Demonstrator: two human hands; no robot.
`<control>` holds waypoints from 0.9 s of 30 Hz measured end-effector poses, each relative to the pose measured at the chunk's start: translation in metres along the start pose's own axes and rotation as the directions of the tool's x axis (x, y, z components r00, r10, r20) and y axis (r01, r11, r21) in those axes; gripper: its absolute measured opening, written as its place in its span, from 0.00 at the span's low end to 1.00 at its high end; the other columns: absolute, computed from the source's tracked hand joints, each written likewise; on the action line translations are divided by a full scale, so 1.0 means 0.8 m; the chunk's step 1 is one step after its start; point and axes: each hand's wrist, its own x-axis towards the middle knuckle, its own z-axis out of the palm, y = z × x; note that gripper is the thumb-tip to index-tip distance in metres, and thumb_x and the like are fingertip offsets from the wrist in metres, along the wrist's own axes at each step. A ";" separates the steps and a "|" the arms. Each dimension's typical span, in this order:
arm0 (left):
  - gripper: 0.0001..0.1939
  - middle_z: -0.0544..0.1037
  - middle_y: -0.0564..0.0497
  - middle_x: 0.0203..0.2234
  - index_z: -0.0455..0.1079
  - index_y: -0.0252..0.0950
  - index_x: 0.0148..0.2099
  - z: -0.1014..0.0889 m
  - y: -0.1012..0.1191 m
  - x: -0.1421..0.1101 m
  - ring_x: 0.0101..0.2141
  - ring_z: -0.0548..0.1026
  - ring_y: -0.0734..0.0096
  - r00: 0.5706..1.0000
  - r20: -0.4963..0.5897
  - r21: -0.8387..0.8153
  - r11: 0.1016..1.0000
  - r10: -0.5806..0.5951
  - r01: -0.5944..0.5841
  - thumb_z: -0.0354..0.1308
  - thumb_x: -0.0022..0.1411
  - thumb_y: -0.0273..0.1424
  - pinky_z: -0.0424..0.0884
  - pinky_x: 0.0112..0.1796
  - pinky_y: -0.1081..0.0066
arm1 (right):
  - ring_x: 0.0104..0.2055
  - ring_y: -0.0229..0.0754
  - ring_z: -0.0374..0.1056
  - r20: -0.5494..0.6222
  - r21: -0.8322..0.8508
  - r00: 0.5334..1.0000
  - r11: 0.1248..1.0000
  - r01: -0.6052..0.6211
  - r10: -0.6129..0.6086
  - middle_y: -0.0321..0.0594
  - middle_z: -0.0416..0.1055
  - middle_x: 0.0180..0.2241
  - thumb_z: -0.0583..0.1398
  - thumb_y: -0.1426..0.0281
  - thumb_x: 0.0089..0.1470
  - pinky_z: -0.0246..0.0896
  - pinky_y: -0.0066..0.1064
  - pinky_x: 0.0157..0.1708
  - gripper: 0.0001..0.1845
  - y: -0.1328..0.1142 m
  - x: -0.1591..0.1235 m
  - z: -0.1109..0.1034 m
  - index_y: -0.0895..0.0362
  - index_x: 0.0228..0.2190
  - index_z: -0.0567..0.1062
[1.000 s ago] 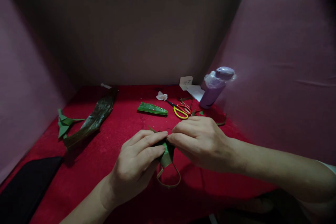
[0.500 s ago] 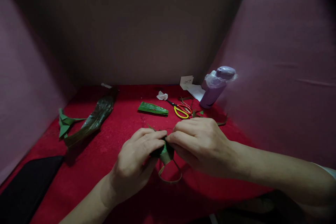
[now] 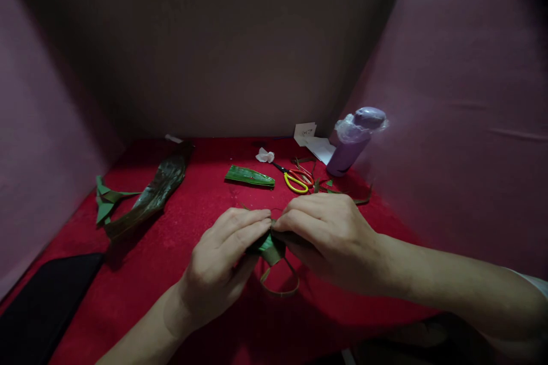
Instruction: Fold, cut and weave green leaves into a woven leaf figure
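while left fingers (image 3: pixel 252 232) and right fingers (image 3: pixel 298 222) pinch folded leaf (image 3: pixel 273 252), its loop (image 3: pixel 280 294) points to near side; long axis unclear

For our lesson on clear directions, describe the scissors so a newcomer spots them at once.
On the red cloth, look just beyond the right hand. The scissors lie there, right of a flat green leaf. Unlike their neighbours, they have yellow and red handles.

Dim light leaves the back wall (image 3: pixel 240 51) in shadow.
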 end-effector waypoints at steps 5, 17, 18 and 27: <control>0.20 0.76 0.41 0.40 0.71 0.33 0.48 -0.001 -0.003 0.000 0.41 0.73 0.63 0.998 0.012 -0.076 0.996 -0.055 0.056 0.56 0.53 0.16 0.71 0.41 0.63 | 0.24 0.35 0.61 0.007 0.114 0.999 0.993 -0.034 0.033 0.39 0.69 0.24 0.53 0.76 0.54 0.53 0.27 0.25 0.08 0.004 -0.001 0.001 0.62 0.29 0.73; 0.08 0.73 0.55 0.19 0.76 0.35 0.35 0.003 -0.019 -0.004 0.16 0.63 0.81 0.494 0.276 -0.587 0.263 -0.825 0.766 0.64 0.50 0.30 0.58 0.17 0.78 | 0.24 0.30 0.57 0.421 0.797 0.840 0.303 -0.523 0.343 0.33 0.64 0.24 0.61 0.66 0.51 0.52 0.22 0.22 0.11 0.044 0.012 0.037 0.61 0.34 0.73; 0.09 0.73 0.54 0.20 0.76 0.34 0.36 0.004 -0.020 -0.004 0.17 0.63 0.81 0.479 0.282 -0.588 0.245 -0.831 0.771 0.64 0.50 0.31 0.58 0.17 0.78 | 0.24 0.30 0.57 0.433 0.812 0.828 0.244 -0.530 0.356 0.32 0.65 0.24 0.62 0.67 0.49 0.52 0.22 0.23 0.11 0.045 0.013 0.043 0.61 0.33 0.72; 0.12 0.71 0.56 0.22 0.71 0.35 0.36 0.006 -0.023 0.002 0.16 0.64 0.80 0.431 0.321 -0.643 0.140 -0.843 0.753 0.63 0.52 0.36 0.59 0.13 0.81 | 0.19 0.31 0.61 0.507 0.834 0.698 -0.082 -0.546 0.506 0.31 0.68 0.19 0.66 0.66 0.39 0.56 0.25 0.21 0.14 0.049 0.017 0.082 0.61 0.27 0.70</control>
